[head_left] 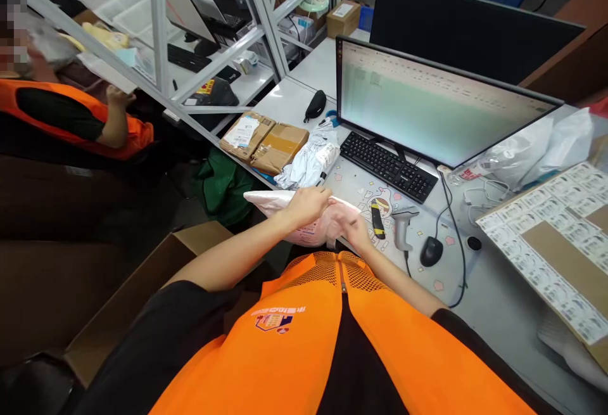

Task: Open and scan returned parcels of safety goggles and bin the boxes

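Observation:
A pale pink plastic mailer bag [278, 203] lies at the near edge of the desk [456, 288], in front of my orange vest. My left hand [308, 204] rests on top of it with the fingers curled over the bag. My right hand [355, 230] grips the bag's right end from below, fingers closed on the plastic. Just right of my hands a barcode scanner [403, 228] and a black and yellow marker [377, 218] lie on a cartoon sticker.
A black keyboard [387, 165] and a lit monitor [427, 101] stand behind, a mouse [431, 251] to the right. Two cardboard parcels [263, 139] and a grey mailer [311, 158] lie at left. Label sheets [546, 237] cover the right. An open carton [142, 288] sits below. Another person in orange [71, 117] works at far left.

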Motion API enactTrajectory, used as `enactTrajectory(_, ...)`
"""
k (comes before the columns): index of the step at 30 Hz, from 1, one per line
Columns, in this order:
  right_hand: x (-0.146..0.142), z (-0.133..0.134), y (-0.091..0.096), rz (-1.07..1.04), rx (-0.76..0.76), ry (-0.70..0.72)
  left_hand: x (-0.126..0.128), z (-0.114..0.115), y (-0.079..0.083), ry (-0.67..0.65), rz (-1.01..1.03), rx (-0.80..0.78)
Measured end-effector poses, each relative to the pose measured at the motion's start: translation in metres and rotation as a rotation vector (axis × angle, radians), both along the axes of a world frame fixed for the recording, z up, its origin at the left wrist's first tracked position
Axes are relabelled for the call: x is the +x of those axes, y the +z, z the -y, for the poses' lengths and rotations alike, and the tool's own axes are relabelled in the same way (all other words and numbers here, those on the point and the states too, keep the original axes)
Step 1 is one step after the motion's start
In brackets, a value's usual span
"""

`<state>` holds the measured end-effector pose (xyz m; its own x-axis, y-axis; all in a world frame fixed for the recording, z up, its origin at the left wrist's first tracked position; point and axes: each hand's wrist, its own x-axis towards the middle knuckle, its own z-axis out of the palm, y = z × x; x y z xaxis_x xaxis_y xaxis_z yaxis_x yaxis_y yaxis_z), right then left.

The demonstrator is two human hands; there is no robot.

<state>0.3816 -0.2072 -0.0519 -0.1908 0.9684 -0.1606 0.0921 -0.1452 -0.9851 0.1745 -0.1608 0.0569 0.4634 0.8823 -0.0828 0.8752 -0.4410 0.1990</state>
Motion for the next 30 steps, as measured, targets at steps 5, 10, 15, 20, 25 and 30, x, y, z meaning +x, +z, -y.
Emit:
enactTrajectory(5,0.035,-0.033,0.037,0.011,0.013,-0.191,-0.018,0.016,0.046,-0.006,0.026,0.067)
enactTrajectory(10,0.044,-0.046,0.070,0.235,0.310,-0.370,-0.027,0.005,0.051,0.089,-0.013,-0.132)
enactTrajectory(15,0.004,0.004,0.105,0.461,0.790,-0.102,-0.021,0.000,0.055,0.172,0.164,-0.234)
enactTrajectory(20,-0.027,0.013,0.130,0.725,0.654,0.383,-0.014,0.003,0.073,0.188,0.158,-0.289)
enactTrajectory(25,-0.022,0.025,0.154,0.922,0.511,0.649,-0.037,0.000,0.081,0.284,0.014,-0.102)
enactTrajectory(30,-0.014,0.079,0.166,0.762,0.623,0.748,-0.102,-0.024,0.068,0.501,-0.009,0.013)
